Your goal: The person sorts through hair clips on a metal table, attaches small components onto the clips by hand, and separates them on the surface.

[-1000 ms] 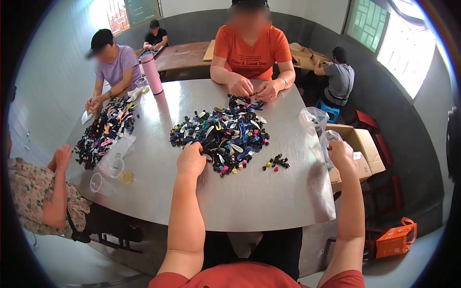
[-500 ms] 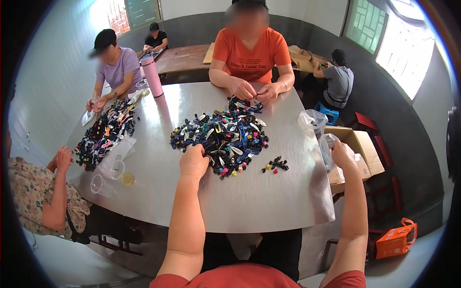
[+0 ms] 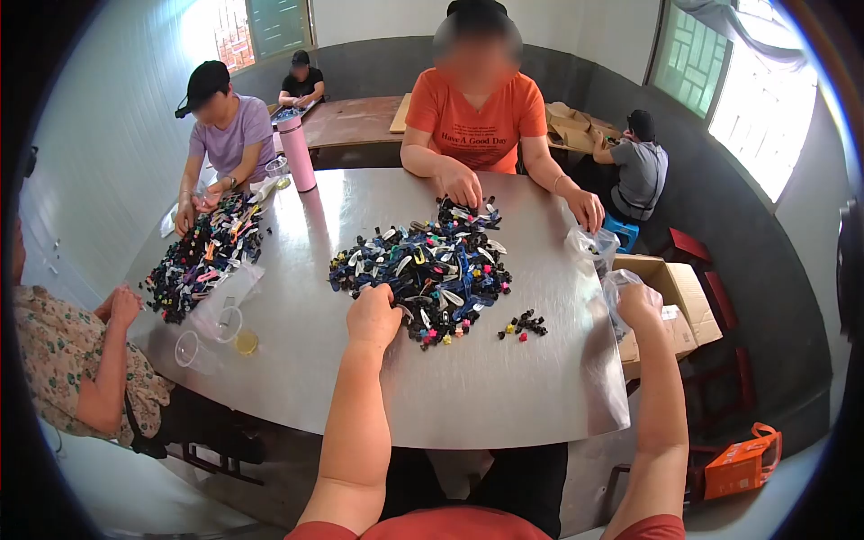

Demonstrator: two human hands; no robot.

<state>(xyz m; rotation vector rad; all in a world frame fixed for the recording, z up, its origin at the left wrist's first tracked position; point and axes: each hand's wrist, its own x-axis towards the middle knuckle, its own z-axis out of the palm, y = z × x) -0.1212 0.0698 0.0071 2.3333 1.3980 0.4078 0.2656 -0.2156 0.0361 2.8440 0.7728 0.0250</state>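
My left hand (image 3: pixel 374 315) is closed at the near left edge of a big pile of hair clips (image 3: pixel 423 270), with something pale at its fingertips. My right hand (image 3: pixel 638 307) is closed at a clear plastic bag (image 3: pixel 619 286) on the table's right edge; what its fingers hold is too small to tell. Between my hands a small group of black clips (image 3: pixel 522 325), with a yellow and a pink one among them, lies on the metal table (image 3: pixel 486 396).
Across the table a person in orange (image 3: pixel 477 117) reaches to the pile and to another bag (image 3: pixel 594 247). At left are a second pile (image 3: pixel 207 256), cups (image 3: pixel 186 349), a pink bottle (image 3: pixel 296 155) and two people. A cardboard box (image 3: pixel 670 279) stands right.
The view has tilted up a little. The person opposite has moved one hand from the pile to the bag at right. The person in purple has lowered a hand to the left pile.
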